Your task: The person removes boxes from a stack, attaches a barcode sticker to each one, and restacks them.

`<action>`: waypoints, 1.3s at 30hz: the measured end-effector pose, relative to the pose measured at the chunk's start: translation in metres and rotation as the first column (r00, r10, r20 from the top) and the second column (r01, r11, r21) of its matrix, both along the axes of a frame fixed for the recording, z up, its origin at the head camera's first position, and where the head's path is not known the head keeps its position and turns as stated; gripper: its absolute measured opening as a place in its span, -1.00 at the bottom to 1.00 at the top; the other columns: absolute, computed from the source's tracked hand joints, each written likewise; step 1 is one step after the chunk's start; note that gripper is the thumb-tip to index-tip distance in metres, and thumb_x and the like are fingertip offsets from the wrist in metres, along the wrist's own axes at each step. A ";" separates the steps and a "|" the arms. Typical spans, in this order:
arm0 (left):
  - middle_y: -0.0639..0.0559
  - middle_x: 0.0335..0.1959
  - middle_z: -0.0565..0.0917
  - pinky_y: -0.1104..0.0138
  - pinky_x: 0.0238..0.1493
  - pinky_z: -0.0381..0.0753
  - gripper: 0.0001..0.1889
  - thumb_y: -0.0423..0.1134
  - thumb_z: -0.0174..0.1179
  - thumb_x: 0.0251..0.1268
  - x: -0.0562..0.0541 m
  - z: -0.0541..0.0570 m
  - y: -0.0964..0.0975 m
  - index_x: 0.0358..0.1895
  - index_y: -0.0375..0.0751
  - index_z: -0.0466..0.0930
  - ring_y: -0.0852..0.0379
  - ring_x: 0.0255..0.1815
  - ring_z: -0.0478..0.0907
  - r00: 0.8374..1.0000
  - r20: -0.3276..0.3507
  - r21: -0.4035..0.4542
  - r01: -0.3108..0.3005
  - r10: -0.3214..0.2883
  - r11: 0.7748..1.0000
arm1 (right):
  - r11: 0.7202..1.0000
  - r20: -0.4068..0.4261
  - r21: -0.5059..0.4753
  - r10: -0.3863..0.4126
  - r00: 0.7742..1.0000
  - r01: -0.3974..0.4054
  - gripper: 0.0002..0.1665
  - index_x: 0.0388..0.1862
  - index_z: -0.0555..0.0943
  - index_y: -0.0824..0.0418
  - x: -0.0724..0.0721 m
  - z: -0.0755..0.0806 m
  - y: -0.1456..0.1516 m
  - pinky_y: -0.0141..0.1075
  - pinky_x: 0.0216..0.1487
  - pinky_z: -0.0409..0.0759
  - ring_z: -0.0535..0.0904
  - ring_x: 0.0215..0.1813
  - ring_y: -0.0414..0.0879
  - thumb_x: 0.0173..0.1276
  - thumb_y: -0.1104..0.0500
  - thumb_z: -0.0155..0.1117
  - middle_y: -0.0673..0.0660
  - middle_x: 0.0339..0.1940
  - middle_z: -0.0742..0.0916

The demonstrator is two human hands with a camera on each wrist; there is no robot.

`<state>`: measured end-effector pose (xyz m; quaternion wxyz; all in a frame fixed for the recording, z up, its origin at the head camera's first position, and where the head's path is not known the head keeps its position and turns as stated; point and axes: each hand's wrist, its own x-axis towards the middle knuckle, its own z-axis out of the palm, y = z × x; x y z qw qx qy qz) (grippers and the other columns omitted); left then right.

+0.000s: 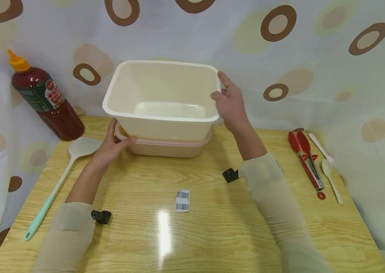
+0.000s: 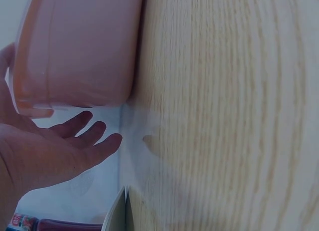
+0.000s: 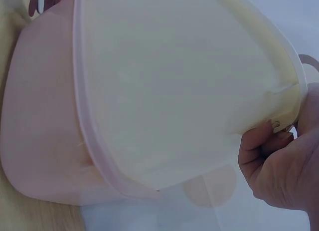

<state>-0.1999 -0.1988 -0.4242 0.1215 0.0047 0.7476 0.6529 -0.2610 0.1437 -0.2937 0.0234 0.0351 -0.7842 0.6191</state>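
A cream plastic tub (image 1: 165, 131) sits tilted in the mouth of a pink plastic tub (image 1: 165, 151), its inside facing me. The right hand (image 1: 230, 102) grips the cream tub's right rim; in the right wrist view, curled fingers of that hand (image 3: 279, 163) lie against the rim. At the pink tub's left front corner, the left hand (image 1: 108, 149) holds the rim, its thumb across the front edge. Seen from the left wrist, several fingers of the left hand (image 2: 55, 151) extend below the pink tub's rim, apart from the table.
A sauce bottle (image 1: 47, 94) stands at the back left beside a spatula (image 1: 56, 185). A barcode label (image 1: 182, 201) lies on the wooden table (image 1: 138, 242). To the right lie red tongs (image 1: 305, 159), a fork (image 1: 322, 149) and a spoon (image 1: 331, 180). Patterned curtain (image 1: 185, 34) surrounds the table.
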 end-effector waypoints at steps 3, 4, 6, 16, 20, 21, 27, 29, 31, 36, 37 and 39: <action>-0.16 0.63 0.13 -0.07 0.64 -0.11 0.09 0.02 0.21 0.45 0.000 0.000 -0.001 0.55 0.53 -0.64 -0.07 0.62 0.11 1.000 0.016 0.002 0.008 -0.008 1.000 | 1.000 0.006 -0.027 0.001 1.000 -0.001 -0.16 0.67 0.10 -0.01 0.000 0.006 0.002 -0.35 -0.25 0.70 0.65 -0.19 -0.11 0.43 0.31 -0.02 0.33 -0.01 0.71; -0.17 0.63 0.13 -0.07 0.63 -0.10 0.09 0.03 0.21 0.45 0.000 0.000 -0.001 0.55 0.54 -0.63 -0.07 0.63 0.10 1.000 0.016 0.001 0.009 -0.009 1.000 | 0.999 0.006 -0.037 0.001 1.000 -0.001 -0.16 0.67 0.09 -0.01 0.001 0.007 0.003 -0.36 -0.23 0.71 0.67 -0.15 -0.11 0.43 0.31 -0.03 0.36 0.05 0.70; -0.18 0.63 0.12 -0.08 0.63 -0.10 0.07 0.02 0.22 0.44 0.000 -0.001 -0.001 0.55 0.56 -0.60 -0.07 0.63 0.08 1.000 0.014 0.002 0.008 -0.008 1.000 | 0.998 0.008 -0.063 0.002 1.000 -0.001 -0.16 0.67 0.10 -0.02 0.001 0.010 0.004 -0.36 -0.22 0.72 0.69 -0.13 -0.13 0.44 0.32 -0.02 0.33 0.06 0.71; -0.19 0.64 0.04 -0.11 0.61 -0.04 0.02 0.04 0.23 0.42 0.000 -0.002 -0.002 0.55 0.64 -0.47 -0.09 0.64 0.06 1.000 0.012 -0.020 -0.007 0.007 1.000 | 0.987 0.000 -0.159 -0.031 1.000 0.031 -0.17 0.64 0.17 -0.03 0.006 0.027 0.015 -0.36 -0.21 0.71 0.66 -0.04 -0.08 0.43 0.37 0.02 0.21 -0.07 0.70; -0.17 0.67 -0.02 -0.06 0.62 -0.06 0.02 -0.01 0.21 0.44 0.000 -0.002 -0.001 0.58 0.56 -0.47 -0.08 0.64 0.05 1.000 -0.001 0.001 -0.018 0.018 1.000 | 0.982 0.004 -0.184 -0.041 0.999 0.041 -0.18 0.64 0.18 -0.04 0.007 0.030 0.023 -0.34 -0.18 0.72 0.68 0.00 -0.03 0.44 0.37 0.01 0.28 0.02 0.69; -0.18 0.67 -0.02 -0.05 0.62 -0.06 0.01 -0.04 0.20 0.45 0.000 -0.002 -0.001 0.58 0.53 -0.47 -0.08 0.64 0.05 1.000 -0.004 0.009 -0.019 0.020 1.000 | 0.980 0.006 -0.194 -0.042 0.999 0.043 -0.18 0.64 0.19 -0.04 0.007 0.030 0.026 -0.35 -0.17 0.72 0.67 0.03 -0.03 0.44 0.36 0.01 0.32 0.10 0.67; -0.17 0.67 -0.02 -0.01 0.62 -0.06 -0.01 -0.14 0.15 0.47 -0.002 -0.003 0.000 0.59 0.50 -0.46 -0.07 0.63 0.07 1.000 -0.012 0.022 -0.021 0.022 1.000 | 0.963 0.011 -0.267 -0.022 1.000 0.024 -0.20 0.65 0.14 -0.01 0.005 0.028 0.044 -0.40 -0.12 0.72 0.58 0.26 0.01 0.48 0.34 0.00 0.35 0.46 0.48; -0.16 0.67 -0.02 -0.01 0.62 -0.06 -0.01 -0.14 0.16 0.47 -0.003 -0.004 0.000 0.59 0.51 -0.46 -0.07 0.63 0.07 1.000 -0.010 0.013 -0.023 0.023 1.000 | 0.956 0.013 -0.292 -0.012 1.000 0.016 -0.20 0.66 0.13 0.00 0.005 0.028 0.051 -0.41 -0.10 0.71 0.53 0.34 0.04 0.49 0.34 0.00 0.31 0.51 0.43; -0.17 0.67 -0.01 -0.02 0.63 -0.07 0.00 -0.13 0.16 0.46 -0.004 -0.004 0.000 0.59 0.50 -0.46 -0.08 0.63 0.07 1.000 -0.010 0.007 -0.026 0.027 1.000 | 0.947 0.013 -0.320 -0.005 1.000 0.009 -0.20 0.66 0.12 0.01 0.005 0.028 0.057 -0.42 -0.08 0.71 0.48 0.39 0.05 0.49 0.34 0.01 0.27 0.55 0.39; -0.17 0.67 -0.01 -0.01 0.63 -0.09 -0.01 -0.15 0.16 0.47 -0.003 -0.004 0.001 0.60 0.49 -0.45 -0.08 0.63 0.06 0.999 -0.007 0.014 -0.035 0.036 0.999 | 0.929 -0.012 -0.370 -0.008 1.000 0.003 -0.19 0.65 0.15 0.03 0.005 0.029 0.072 -0.40 -0.11 0.71 0.52 0.33 0.01 0.47 0.39 0.00 0.33 0.53 0.40; -0.16 0.67 -0.02 -0.01 0.64 -0.10 -0.01 -0.15 0.16 0.47 -0.003 -0.004 0.001 0.60 0.49 -0.44 -0.08 0.64 0.05 0.999 -0.006 0.015 -0.037 0.037 0.999 | 0.925 -0.016 -0.379 -0.010 1.000 0.004 -0.19 0.65 0.16 0.04 0.006 0.029 0.075 -0.40 -0.13 0.72 0.55 0.29 -0.01 0.46 0.40 0.00 0.35 0.52 0.41; -0.15 0.67 -0.03 -0.02 0.64 -0.11 -0.01 -0.15 0.16 0.47 -0.003 -0.004 0.001 0.60 0.51 -0.44 -0.08 0.64 0.04 0.999 -0.001 0.017 -0.037 0.037 0.999 | 0.923 -0.022 -0.385 -0.014 1.000 0.005 -0.19 0.64 0.16 0.04 0.006 0.028 0.080 -0.39 -0.15 0.72 0.60 0.21 -0.05 0.45 0.40 0.01 0.36 0.52 0.41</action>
